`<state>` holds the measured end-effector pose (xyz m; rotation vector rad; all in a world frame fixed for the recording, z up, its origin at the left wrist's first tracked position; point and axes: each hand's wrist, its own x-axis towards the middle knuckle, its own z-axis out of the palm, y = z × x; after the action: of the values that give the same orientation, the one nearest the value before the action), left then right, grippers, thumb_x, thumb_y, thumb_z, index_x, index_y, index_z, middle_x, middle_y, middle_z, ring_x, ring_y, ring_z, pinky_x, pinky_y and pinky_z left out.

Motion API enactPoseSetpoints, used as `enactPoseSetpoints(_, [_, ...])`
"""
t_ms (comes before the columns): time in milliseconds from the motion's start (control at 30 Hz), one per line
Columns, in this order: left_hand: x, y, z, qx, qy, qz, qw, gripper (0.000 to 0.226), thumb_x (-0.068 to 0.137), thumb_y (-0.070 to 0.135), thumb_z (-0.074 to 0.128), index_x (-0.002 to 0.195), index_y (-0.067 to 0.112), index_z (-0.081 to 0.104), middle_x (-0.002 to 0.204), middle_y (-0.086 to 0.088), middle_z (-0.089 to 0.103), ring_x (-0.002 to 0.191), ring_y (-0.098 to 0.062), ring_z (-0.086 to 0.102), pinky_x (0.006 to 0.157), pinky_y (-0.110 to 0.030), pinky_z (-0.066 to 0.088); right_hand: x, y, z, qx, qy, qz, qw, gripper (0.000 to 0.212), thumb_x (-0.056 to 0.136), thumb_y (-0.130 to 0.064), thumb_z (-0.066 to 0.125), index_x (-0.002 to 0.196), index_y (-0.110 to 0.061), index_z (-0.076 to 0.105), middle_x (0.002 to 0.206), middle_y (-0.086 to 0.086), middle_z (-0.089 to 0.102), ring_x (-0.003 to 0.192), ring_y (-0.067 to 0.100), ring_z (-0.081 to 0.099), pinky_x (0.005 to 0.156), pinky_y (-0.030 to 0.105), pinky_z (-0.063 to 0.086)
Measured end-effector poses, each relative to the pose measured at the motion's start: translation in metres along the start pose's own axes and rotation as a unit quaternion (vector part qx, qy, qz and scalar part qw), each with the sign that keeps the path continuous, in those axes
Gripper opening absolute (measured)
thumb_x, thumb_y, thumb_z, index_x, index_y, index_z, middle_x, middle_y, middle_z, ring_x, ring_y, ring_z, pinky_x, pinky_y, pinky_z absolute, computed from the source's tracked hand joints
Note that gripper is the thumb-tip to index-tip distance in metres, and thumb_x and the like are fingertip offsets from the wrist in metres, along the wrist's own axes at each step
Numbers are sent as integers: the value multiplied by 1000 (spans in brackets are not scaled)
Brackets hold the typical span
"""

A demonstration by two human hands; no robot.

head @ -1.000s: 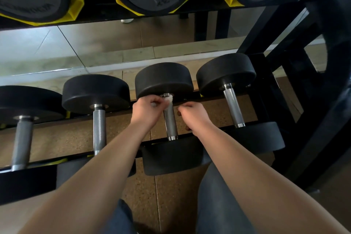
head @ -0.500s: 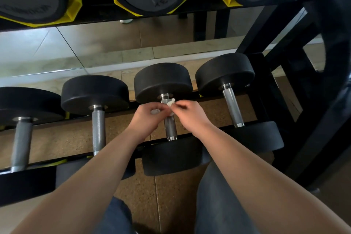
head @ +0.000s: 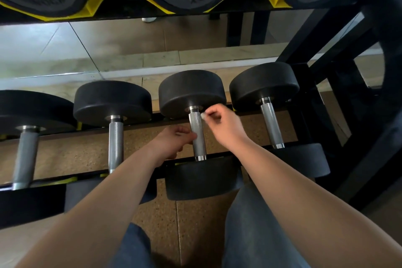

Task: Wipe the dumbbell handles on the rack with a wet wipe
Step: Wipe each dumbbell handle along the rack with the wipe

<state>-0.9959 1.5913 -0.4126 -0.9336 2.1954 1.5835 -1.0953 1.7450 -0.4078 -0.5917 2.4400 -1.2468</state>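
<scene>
Lower rack [head: 309, 115]: four dumbbells [head: 192, 91]; right hand [head: 224, 124] pinches wipe [head: 203, 115], left hand [head: 171, 141] seemingly grips handle [head: 197, 137].

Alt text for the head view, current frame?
A right hand pinches a small white wet wipe beside the top of a dumbbell handle on a rack. The left hand sits against the handle lower down, its grip unclear.

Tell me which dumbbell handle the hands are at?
The third handle from the left: left hand touches it, right hand pinches a wipe beside it.
</scene>
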Motion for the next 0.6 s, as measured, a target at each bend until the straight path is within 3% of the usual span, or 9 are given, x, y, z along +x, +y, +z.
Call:
enactPoseSetpoints(100, [0,-2,1,14,-17,-3,1000,26,92,47,69,115,38,61,104,9,70,95,-18,60,76,-35,49,-4,1,-6,-89,-146,-11,985,13,97,-18,67,100,-31,64,104,-11,64,97,6,62,77,22,48])
enactPoseSetpoints(200, [2,-1,1,21,-21,1,1000,24,94,45,68,115,37,60,104,9,69,96,-17,60,74,-35,48,-13,1,-18,-163,-285,0,945,15,92,-17,71,92,-32,66,101,-11,65,95,6,62,80,27,48])
enactPoseSetpoints(267, [3,-2,2,18,-17,-1,1000,25,93,45,69,115,36,62,102,8,70,93,-17,60,73,-34,47,-13,-1,-17,-135,-257,4,957,14,91,-18,72,93,-31,68,100,-12,67,93,3,63,78,25,47])
enactPoseSetpoints(333, [4,-4,1,12,-16,-3,1000,27,91,46,71,115,36,63,101,8,72,90,-17,59,73,-33,47,-5,-5,-11,-62,-149,21,987,14,92,-18,73,96,-30,68,99,-12,67,91,0,63,74,21,46])
enactPoseSetpoints(433, [4,-4,1,-2,-19,-10,1000,24,91,45,72,112,37,63,102,7,71,91,-17,58,73,-33,47,9,-12,-3,-4,-41,46,998,13,93,-20,74,102,-29,71,96,-13,69,87,-1,64,75,19,52])
enactPoseSetpoints(533, [4,-4,1,-5,-21,-7,1000,24,92,44,72,113,36,63,103,7,70,93,-18,59,72,-33,47,7,-14,-5,-27,-48,41,998,14,96,-27,71,110,-24,74,97,-13,69,89,0,64,72,16,47])
enactPoseSetpoints(600, [4,-5,0,0,-22,1,1000,25,92,44,71,114,36,63,103,8,69,95,-18,60,73,-33,48,-2,-13,-10,-97,-126,62,985,10,97,-28,68,103,-21,74,97,-7,70,91,7,65,73,22,47])
